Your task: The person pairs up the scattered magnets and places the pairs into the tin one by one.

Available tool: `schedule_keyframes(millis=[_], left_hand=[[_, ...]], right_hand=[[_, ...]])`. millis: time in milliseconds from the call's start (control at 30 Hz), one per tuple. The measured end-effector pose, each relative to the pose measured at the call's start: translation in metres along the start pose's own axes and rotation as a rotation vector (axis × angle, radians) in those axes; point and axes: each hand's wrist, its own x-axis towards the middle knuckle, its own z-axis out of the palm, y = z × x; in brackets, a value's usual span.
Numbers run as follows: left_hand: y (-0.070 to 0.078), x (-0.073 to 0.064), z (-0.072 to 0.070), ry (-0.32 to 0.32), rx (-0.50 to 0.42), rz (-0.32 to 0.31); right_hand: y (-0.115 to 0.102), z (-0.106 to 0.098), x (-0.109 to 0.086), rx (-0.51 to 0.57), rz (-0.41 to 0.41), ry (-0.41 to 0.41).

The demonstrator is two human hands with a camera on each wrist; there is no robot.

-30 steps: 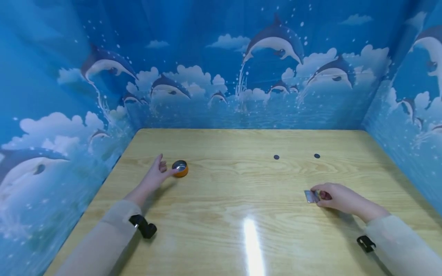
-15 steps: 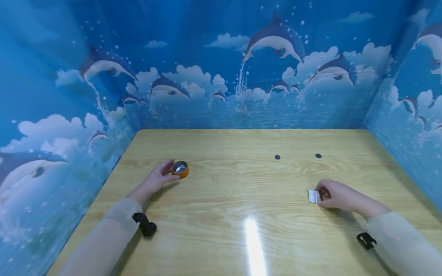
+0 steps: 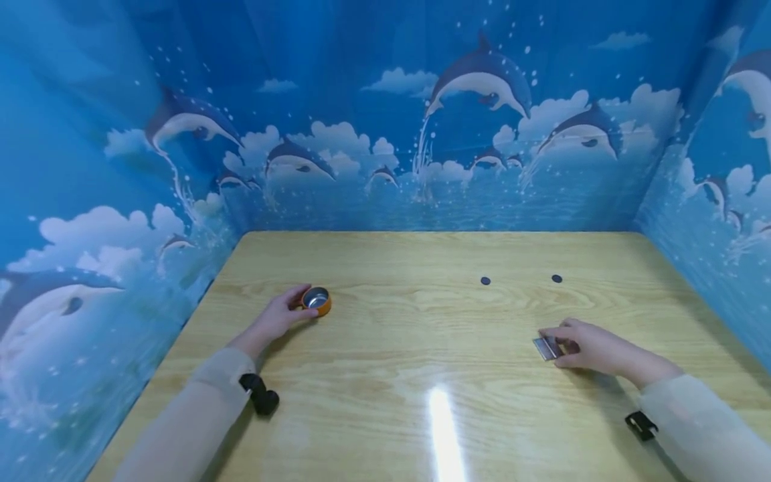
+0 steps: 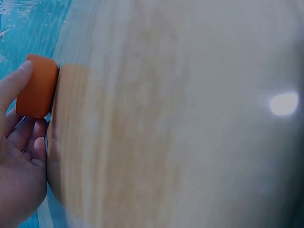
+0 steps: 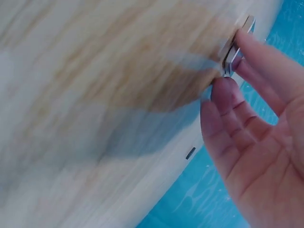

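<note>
A small round orange cup (image 3: 325,308) with a shiny metal inside stands upright at the table's left. My left hand (image 3: 274,321) grips its side, thumb on the near side and fingers behind. In the left wrist view the thumb lies on the orange wall of the cup (image 4: 42,90). On the right, my right hand (image 3: 596,348) pinches a small silver metal plate (image 3: 546,347) with a seam across it, resembling a hinge. The right wrist view has the metal plate (image 5: 231,61) edge-on between thumb and fingers, low over the wood; whether it touches cannot be told.
Two small dark discs (image 3: 485,281) lie apart on the wooden table (image 3: 385,348), beyond the right hand. A blue dolphin-print curtain (image 3: 373,134) closes off the back and both sides. Glare (image 3: 442,428) shines near the front. Each sleeve carries a black wrist camera (image 3: 262,395).
My left hand has closed round the orange cup, its fingers moving from outstretched to behind it. In my right hand the silver plate has turned and shifted slightly.
</note>
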Motion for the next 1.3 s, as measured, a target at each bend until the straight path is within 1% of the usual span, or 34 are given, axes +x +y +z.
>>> schedule_keyframes(millis=[100, 167, 267, 400, 500, 633, 733, 800, 900, 967, 1033, 1133, 1167, 1300], left_hand=[[0.000, 0.000, 0.002, -0.001, 0.000, -0.001], [-0.001, 0.000, 0.003, 0.002, -0.004, -0.010], [-0.001, 0.001, 0.006, -0.006, -0.004, -0.016], [-0.001, 0.002, 0.009, -0.017, 0.001, -0.006], [-0.002, 0.002, 0.010, -0.018, 0.014, -0.011], [-0.004, -0.001, 0.011, -0.025, 0.010, -0.040], [-0.005, -0.003, 0.011, -0.025, -0.004, -0.050], [-0.004, -0.003, 0.012, -0.029, -0.008, -0.048], [-0.003, -0.001, 0.013, -0.032, -0.007, -0.042], [-0.004, -0.001, 0.012, -0.032, -0.007, -0.048], [-0.004, -0.001, 0.011, -0.031, -0.002, -0.047], [-0.004, 0.000, 0.007, -0.016, -0.001, -0.046], [-0.003, 0.000, 0.006, -0.017, 0.006, -0.035], [-0.002, 0.000, -0.001, -0.016, 0.015, -0.042]], right_hand=[[0.000, 0.000, 0.000, -0.063, -0.035, 0.011], [0.000, -0.001, 0.001, -0.072, -0.049, 0.029], [0.003, -0.001, 0.000, -0.032, -0.030, 0.030], [0.008, -0.001, -0.005, 0.067, 0.004, -0.004], [0.013, -0.001, -0.010, 0.129, 0.000, -0.020], [0.014, -0.004, -0.013, 0.168, -0.010, -0.017], [0.012, -0.007, -0.016, 0.195, 0.002, -0.003], [0.011, -0.008, -0.018, 0.220, 0.044, 0.010], [0.009, -0.009, -0.021, 0.285, 0.107, 0.030], [0.007, -0.010, -0.020, 0.316, 0.143, 0.042], [0.004, -0.011, -0.016, 0.348, 0.158, 0.046], [-0.003, -0.011, -0.008, 0.387, 0.169, 0.057], [-0.005, -0.011, -0.006, 0.407, 0.175, 0.059], [-0.015, -0.012, 0.006, 0.479, 0.183, 0.067]])
